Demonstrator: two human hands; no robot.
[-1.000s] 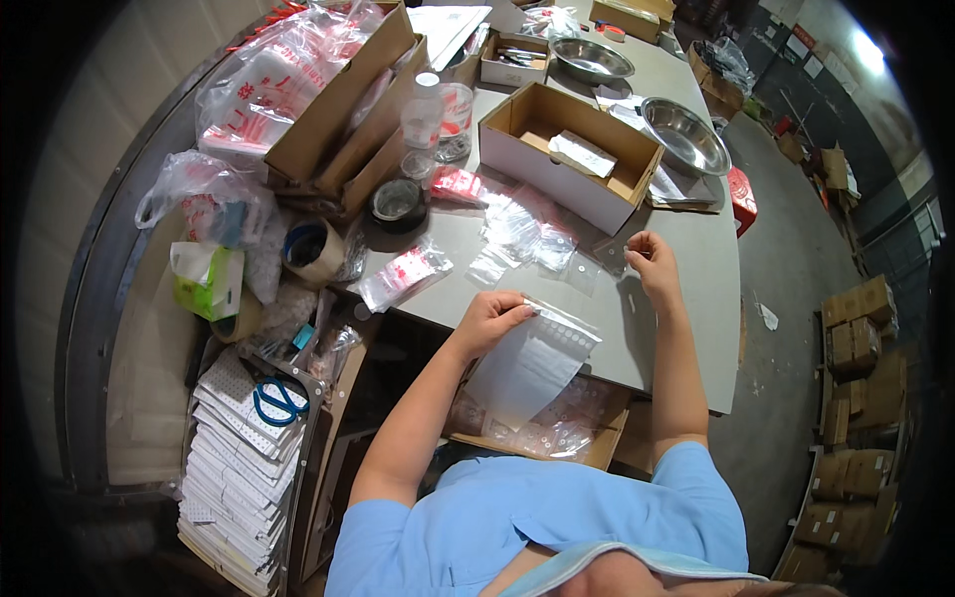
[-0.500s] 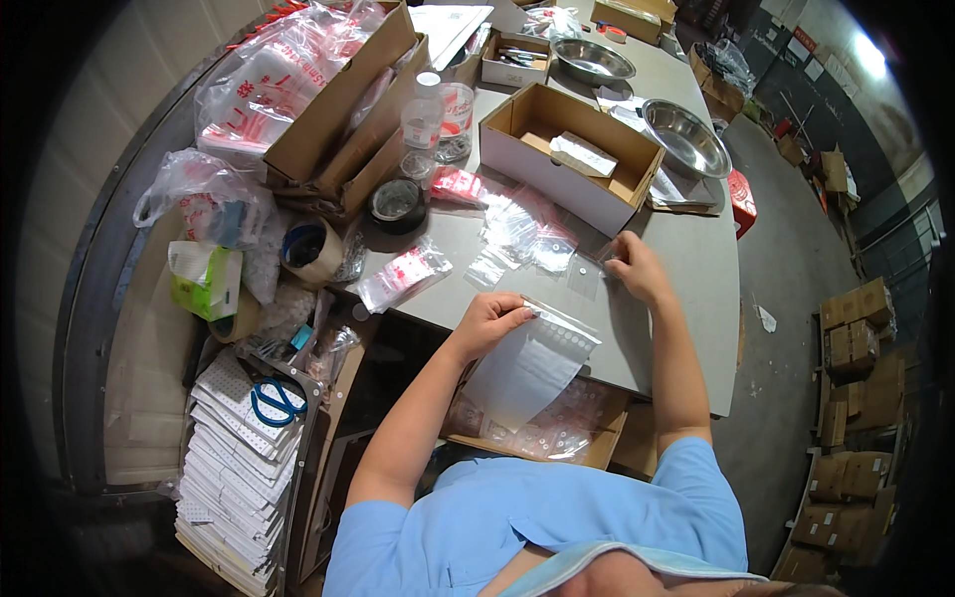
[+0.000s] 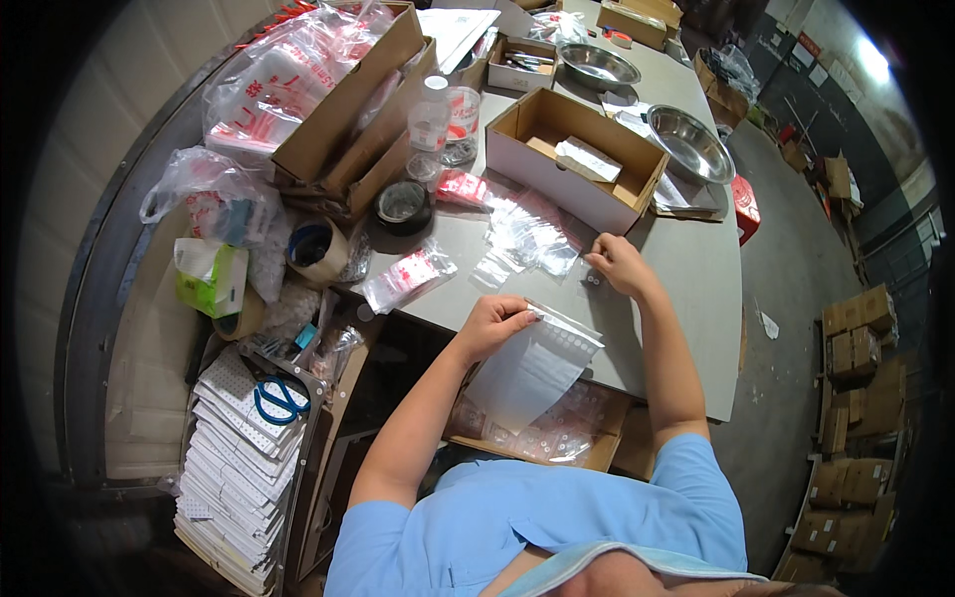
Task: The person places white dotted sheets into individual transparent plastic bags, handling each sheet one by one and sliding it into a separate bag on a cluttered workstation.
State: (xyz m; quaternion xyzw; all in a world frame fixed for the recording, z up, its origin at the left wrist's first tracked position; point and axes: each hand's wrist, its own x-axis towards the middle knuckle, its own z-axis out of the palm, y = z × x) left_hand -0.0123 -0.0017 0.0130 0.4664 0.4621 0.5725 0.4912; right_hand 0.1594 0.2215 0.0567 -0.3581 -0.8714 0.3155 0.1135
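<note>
My left hand (image 3: 500, 326) pinches the upper edge of a sticker sheet (image 3: 527, 373), a pale sheet with a row of round white stickers along one side. It hangs over the table's front edge. My right hand (image 3: 625, 267) is at the right end of a spread of small clear plastic bags (image 3: 532, 234), thumb and fingers closed together. Whatever they grip is too small to make out. Just under those fingers lie small round white spots (image 3: 594, 281). Below the sheet, an open cardboard box (image 3: 607, 438) holds several clear bags with round spots.
Behind the bags stands an open cardboard box (image 3: 572, 184) with steel bowls (image 3: 686, 144) beyond. At left are tape rolls (image 3: 403, 207), a plastic bottle (image 3: 429, 114), a bag bundle (image 3: 408, 274) and blue scissors (image 3: 281, 400) on stacked paper sheets (image 3: 239, 478).
My right hand has moved left and slightly up, toward the spread of clear bags. A bag near its fingers has shifted. The left hand keeps the sheet nearly still.
</note>
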